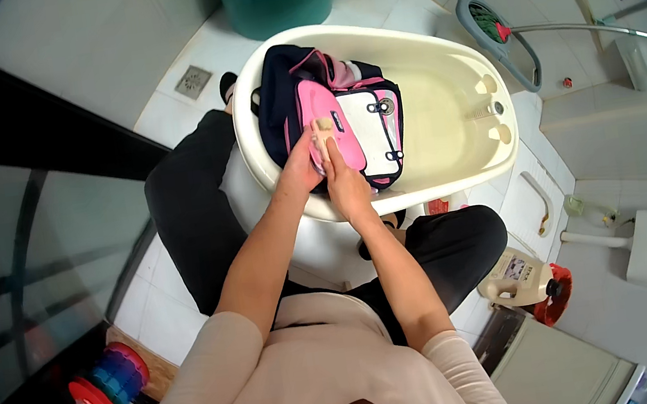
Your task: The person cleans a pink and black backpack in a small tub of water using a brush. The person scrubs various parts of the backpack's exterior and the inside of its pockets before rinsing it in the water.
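Observation:
A navy and pink school backpack (335, 151) lies in the left part of a cream baby bathtub (454, 186). Its front has a pink panel and a white flap with dark clasps. Over the pink panel, my left hand (303, 165) and my right hand (348, 188) come close together, their fingers closed around a small beige object (322, 130). Its kind is not clear, and my fingers cover its lower part. The left hand is on its left side, the right hand's fingers on its right.
Beyond the tub stands a teal basin (276, 12) with a purple one in it. A mop bucket (485, 30) with a mop is at the far right. A beige jug (515, 278) and a red bin (556, 297) stand near right; a hose reel (113, 380) is near left.

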{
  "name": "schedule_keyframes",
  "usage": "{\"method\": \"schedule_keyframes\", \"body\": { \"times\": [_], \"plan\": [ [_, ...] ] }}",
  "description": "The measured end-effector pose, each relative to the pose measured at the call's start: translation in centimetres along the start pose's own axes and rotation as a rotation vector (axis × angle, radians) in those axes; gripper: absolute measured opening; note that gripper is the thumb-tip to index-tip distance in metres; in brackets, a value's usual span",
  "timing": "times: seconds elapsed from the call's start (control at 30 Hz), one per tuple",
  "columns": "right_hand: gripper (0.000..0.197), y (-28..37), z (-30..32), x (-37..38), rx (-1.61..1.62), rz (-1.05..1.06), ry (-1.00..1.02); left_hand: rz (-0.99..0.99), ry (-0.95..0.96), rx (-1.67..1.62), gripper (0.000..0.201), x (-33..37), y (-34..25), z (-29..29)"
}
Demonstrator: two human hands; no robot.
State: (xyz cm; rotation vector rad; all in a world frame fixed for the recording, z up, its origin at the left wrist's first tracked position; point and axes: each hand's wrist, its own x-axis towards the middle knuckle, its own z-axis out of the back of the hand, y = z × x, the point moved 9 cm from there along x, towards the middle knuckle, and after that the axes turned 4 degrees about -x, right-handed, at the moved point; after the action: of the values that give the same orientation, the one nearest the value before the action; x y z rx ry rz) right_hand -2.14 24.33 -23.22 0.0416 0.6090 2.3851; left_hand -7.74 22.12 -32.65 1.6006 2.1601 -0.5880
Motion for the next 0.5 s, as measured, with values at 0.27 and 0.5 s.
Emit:
{"method": "schedule_keyframes", "body": {
  "times": [0.27,0.5],
  "plan": [
    [0.043,1.5,-0.8,-5.1,0.035,0.07,0.123,0.012,-0.148,0.096,0.043,-0.7,-0.9,1.4],
    [0.043,2.3,-0.5,0.1,-0.005,0.013,0.125,-0.154,-0.101,-0.005,0.042,-0.1,-1.8,1.0]
  ]
}}
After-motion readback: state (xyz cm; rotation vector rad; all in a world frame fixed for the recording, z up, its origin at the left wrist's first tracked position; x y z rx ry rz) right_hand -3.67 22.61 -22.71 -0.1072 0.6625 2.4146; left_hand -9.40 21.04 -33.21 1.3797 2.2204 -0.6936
